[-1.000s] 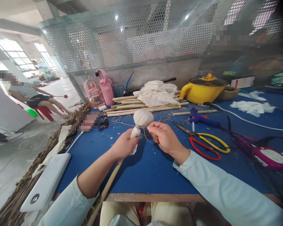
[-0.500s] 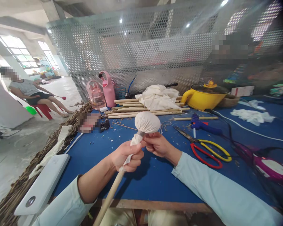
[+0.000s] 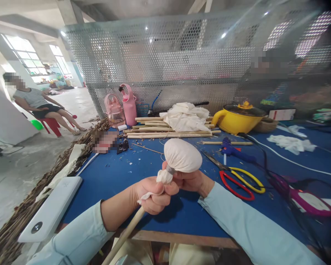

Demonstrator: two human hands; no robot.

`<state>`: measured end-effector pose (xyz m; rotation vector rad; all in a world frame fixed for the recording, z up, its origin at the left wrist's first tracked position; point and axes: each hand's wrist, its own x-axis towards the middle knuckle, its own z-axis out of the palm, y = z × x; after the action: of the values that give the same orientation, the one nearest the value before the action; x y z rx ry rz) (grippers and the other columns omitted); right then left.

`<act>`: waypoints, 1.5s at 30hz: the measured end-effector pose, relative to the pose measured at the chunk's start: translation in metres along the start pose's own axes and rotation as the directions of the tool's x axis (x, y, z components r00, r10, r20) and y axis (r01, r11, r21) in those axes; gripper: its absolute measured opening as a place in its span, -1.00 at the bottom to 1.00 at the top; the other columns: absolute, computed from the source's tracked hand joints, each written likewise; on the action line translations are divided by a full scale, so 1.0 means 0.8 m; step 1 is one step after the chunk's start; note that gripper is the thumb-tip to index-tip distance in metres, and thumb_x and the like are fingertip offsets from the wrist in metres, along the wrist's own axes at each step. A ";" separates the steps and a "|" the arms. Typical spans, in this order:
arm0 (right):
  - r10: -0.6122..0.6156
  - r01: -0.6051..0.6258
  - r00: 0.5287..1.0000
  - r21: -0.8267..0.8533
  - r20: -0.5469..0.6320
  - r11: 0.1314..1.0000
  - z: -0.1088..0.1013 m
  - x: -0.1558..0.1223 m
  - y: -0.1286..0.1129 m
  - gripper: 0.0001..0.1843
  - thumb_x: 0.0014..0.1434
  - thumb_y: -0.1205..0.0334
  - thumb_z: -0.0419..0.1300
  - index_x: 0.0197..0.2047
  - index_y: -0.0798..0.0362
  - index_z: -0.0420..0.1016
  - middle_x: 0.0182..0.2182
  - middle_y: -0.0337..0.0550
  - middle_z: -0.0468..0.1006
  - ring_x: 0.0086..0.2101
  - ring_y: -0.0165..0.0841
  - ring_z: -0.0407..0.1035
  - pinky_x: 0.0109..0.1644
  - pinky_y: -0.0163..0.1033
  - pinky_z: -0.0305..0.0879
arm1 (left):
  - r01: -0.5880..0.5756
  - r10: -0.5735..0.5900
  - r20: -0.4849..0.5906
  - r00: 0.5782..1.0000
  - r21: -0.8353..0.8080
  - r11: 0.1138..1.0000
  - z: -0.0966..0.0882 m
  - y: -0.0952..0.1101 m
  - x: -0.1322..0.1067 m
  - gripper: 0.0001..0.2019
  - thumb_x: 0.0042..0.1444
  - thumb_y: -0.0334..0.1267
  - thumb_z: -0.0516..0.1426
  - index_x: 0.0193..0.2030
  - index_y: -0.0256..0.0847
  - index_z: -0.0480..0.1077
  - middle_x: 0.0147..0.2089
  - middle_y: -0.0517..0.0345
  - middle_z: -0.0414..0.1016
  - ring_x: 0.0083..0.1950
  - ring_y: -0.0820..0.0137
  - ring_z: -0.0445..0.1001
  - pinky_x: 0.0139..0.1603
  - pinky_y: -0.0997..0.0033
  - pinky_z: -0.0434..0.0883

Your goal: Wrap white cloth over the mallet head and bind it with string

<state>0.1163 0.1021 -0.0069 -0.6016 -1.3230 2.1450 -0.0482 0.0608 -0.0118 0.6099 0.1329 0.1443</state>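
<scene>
Tilted further right than half a second ago, the cloth-covered knob (image 3: 182,155) tops a wooden stick (image 3: 127,233) over the blue counter (image 3: 193,217). The left hand (image 3: 153,195) is wrapped round the stick below the knob; the right hand (image 3: 191,182), close beside it, is half hidden under the knob, its grip impossible to tell. Beyond lie scissors (image 3: 223,168), then a glue gun (image 3: 237,151); farther back, white cloth (image 3: 184,117) rests on sticks (image 3: 165,135) before a perforated screen (image 3: 165,62).

Tilted pale wooden stick (image 3: 130,229) with a rounded, cream cloth-covered head (image 3: 182,156), grey-banded neck (image 3: 170,170).
</scene>
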 end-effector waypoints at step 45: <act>-0.199 0.171 0.943 -0.126 -0.265 0.977 0.000 0.013 -0.001 -0.67 -0.03 0.03 0.27 -0.39 0.11 0.33 -0.74 -0.45 0.07 -0.74 -0.62 -0.19 -0.69 -0.38 -0.33 | -0.211 0.528 -0.654 0.543 0.502 0.839 0.033 0.021 0.009 -0.71 -0.12 -0.25 0.21 -0.37 -0.18 0.14 -0.67 0.46 0.05 -0.75 0.68 -0.08 -0.82 0.70 -0.06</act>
<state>0.1082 0.1090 -0.0072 -0.7563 -1.2836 1.7774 -0.0383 0.0615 0.0187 0.9233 0.9080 0.8431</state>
